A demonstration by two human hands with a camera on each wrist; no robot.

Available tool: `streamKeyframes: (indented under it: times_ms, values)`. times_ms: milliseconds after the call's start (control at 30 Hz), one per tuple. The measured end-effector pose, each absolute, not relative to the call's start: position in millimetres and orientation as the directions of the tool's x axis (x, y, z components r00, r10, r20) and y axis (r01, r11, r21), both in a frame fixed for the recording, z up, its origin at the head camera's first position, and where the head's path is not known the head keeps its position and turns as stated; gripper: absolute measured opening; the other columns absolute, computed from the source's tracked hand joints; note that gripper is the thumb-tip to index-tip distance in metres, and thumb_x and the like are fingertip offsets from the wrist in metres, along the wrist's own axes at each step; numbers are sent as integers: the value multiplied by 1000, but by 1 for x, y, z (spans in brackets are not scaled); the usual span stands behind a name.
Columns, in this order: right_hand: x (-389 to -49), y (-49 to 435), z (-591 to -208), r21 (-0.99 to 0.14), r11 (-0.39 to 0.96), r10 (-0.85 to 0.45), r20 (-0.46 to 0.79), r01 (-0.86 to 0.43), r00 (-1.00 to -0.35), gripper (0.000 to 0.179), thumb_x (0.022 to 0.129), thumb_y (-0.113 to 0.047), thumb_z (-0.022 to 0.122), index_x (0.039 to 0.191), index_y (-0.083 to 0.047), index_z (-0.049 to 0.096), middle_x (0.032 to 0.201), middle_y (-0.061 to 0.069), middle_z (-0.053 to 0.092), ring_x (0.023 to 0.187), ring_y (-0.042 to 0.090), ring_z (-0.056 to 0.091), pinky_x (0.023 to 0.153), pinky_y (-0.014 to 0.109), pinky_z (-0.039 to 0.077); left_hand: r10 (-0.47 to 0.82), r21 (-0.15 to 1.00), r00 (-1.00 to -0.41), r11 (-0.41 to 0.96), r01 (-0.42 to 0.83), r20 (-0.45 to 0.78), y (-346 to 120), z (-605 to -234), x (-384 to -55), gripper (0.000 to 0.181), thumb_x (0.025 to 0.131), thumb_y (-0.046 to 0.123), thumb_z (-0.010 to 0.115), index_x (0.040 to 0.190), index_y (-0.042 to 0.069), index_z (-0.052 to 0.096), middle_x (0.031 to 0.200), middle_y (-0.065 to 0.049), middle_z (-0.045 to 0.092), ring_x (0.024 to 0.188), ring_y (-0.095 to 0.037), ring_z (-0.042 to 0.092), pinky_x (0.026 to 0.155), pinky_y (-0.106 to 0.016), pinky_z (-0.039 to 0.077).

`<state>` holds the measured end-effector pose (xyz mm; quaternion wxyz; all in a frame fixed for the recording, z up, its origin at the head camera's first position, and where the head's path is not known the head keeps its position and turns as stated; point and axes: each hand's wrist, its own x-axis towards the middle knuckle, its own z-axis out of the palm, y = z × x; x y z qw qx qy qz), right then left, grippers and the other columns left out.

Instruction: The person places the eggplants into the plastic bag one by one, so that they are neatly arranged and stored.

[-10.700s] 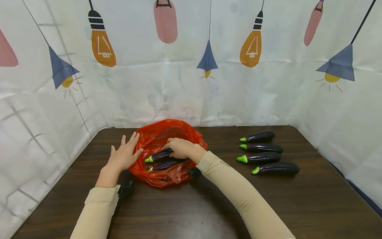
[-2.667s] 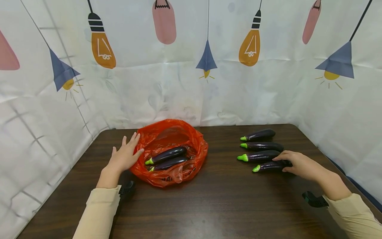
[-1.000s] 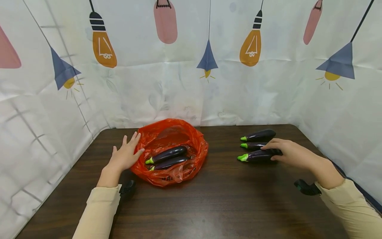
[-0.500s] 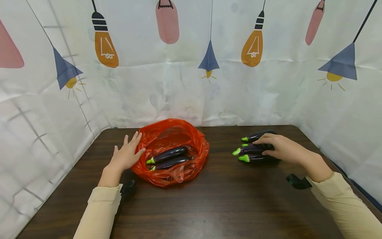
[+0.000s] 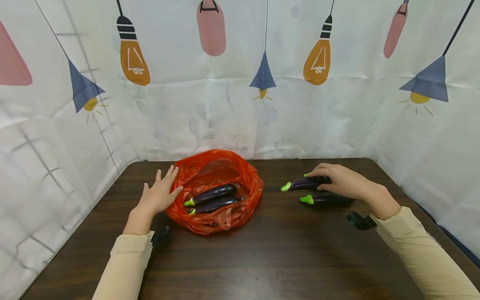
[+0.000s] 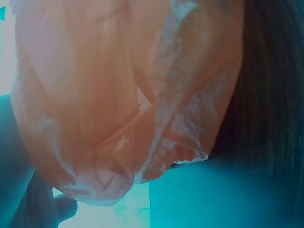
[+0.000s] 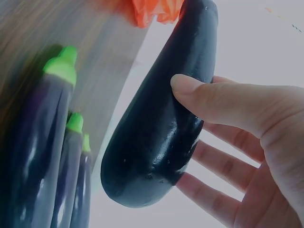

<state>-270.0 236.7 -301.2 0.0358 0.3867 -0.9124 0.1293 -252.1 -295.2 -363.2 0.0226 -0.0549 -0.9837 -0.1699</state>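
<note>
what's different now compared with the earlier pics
The right hand came out of the red plastic bag, letting go of an eggplant there, and now holds the row's nearest eggplant, lifted and carried left toward the bag. The left hand stays spread against the bag, two eggplants remain inside, and the other three eggplants remain in their row.

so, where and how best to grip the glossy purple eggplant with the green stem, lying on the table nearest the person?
I'd pinch the eggplant around its thick stemless end, from above and the right: it lies sideways, green stem left, toward the red plastic bag.
</note>
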Motion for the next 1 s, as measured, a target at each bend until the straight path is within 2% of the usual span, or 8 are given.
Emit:
streamKeyframes:
  times_ms: [533, 767, 1000]
  values:
    - [-288, 206, -301, -246, 630, -721, 166, -736, -673, 46, 90, -1, 77, 135, -3, 67, 126, 13, 64, 108, 31, 64, 85, 48, 56, 94, 322, -993, 940, 111, 67, -296, -366, -254, 76, 104, 34, 55, 163, 3, 18, 169, -22, 10, 150, -56, 1, 105, -84, 0]
    - [-294, 188, -299, -254, 605, -742, 165, -755, -650, 44, 92, -3, 76, 135, -4, 67, 126, 13, 64, 108, 31, 64, 87, 50, 55, 102, 262, -990, 957, 124, 96, -295, -367, -252, 76, 104, 32, 56, 163, 3, 19, 169, -21, 12, 150, -54, 2, 105, -85, 1]
    - [-297, 165, -297, -258, 606, -738, 170, -752, -653, 46, 92, -6, 76, 137, -7, 66, 132, 13, 63, 119, 34, 61, 94, 50, 54, 93, 236, -989, 965, 118, 115, -291, -365, -249, 74, 105, 32, 55, 163, 3, 20, 169, -20, 12, 151, -53, 0, 106, -84, -2]
